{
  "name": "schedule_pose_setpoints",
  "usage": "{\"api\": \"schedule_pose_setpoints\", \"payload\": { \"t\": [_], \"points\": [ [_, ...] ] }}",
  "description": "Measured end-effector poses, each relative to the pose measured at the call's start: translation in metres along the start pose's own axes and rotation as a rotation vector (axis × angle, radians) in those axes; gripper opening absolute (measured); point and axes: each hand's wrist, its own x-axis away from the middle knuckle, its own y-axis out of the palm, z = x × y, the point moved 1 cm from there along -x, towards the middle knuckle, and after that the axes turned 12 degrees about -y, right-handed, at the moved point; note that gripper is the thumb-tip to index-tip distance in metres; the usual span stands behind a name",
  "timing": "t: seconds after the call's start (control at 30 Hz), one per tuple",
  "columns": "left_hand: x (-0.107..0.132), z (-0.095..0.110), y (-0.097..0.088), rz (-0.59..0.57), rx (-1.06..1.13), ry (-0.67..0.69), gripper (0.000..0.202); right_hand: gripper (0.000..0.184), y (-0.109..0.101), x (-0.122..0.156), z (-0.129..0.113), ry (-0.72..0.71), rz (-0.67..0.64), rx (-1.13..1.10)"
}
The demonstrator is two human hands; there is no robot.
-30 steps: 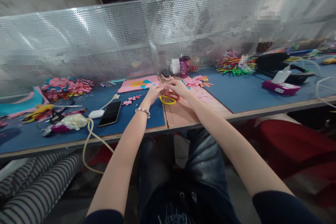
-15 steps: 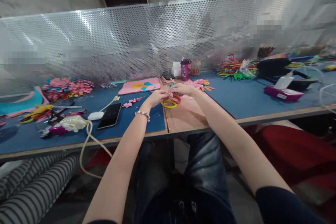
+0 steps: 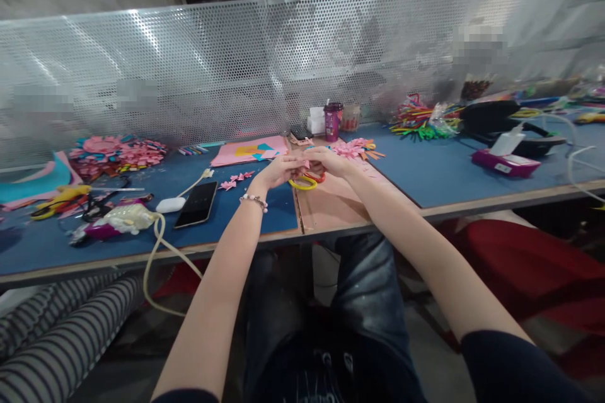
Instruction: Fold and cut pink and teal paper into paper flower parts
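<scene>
My left hand (image 3: 282,170) and my right hand (image 3: 327,160) meet over the middle of the table. Between their fingertips a small piece of pink paper (image 3: 307,164) is pinched, its shape mostly covered by the fingers. Just below and behind the hands show the loops of scissors, a yellow handle (image 3: 303,184) and a red handle (image 3: 317,177); the blades are hidden. Left of my left hand lie several small folded pink paper pieces (image 3: 236,180). Beyond my right hand rests a heap of pink and orange paper strips (image 3: 357,148).
Stacked pink sheets (image 3: 227,153) lie behind my left hand. A phone (image 3: 196,204), a white earbud case (image 3: 171,204) and a cable are to the left. A purple cup (image 3: 333,121) stands at the back, before a perforated metal screen (image 3: 227,75). A purple tissue pack (image 3: 505,162) sits right.
My hands have drawn closer together around the pink paper, with the left fingers now more stretched over it. The whole view has shifted slightly.
</scene>
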Motion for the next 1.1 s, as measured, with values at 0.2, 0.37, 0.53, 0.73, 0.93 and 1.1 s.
{"api": "schedule_pose_setpoints", "payload": {
  "t": [0.2,0.37,0.53,0.73,0.93,1.1],
  "points": [
    [0.002,0.011,-0.003,0.033,-0.023,0.003,0.019,0.028,0.008,-0.001,0.001,-0.05,0.109,0.064],
    [0.028,0.038,-0.03,0.1,-0.246,-0.083,0.013,0.037,0.03,-0.013,0.011,-0.116,0.144,0.243],
    [0.075,0.046,-0.083,0.372,-0.529,-0.347,0.009,0.025,0.045,-0.034,0.026,-0.176,-0.113,0.742],
    [0.091,0.031,-0.107,0.596,-0.978,-0.671,0.02,0.049,0.069,-0.051,0.031,-0.081,-0.393,1.38],
    [0.088,0.029,-0.087,0.9,-1.457,-0.543,0.02,0.046,0.1,-0.069,0.022,0.023,-0.424,1.491],
    [0.088,0.026,-0.068,1.133,-1.537,-0.413,0.032,0.034,0.107,-0.069,0.019,-0.053,-0.467,1.53]
  ]
}}
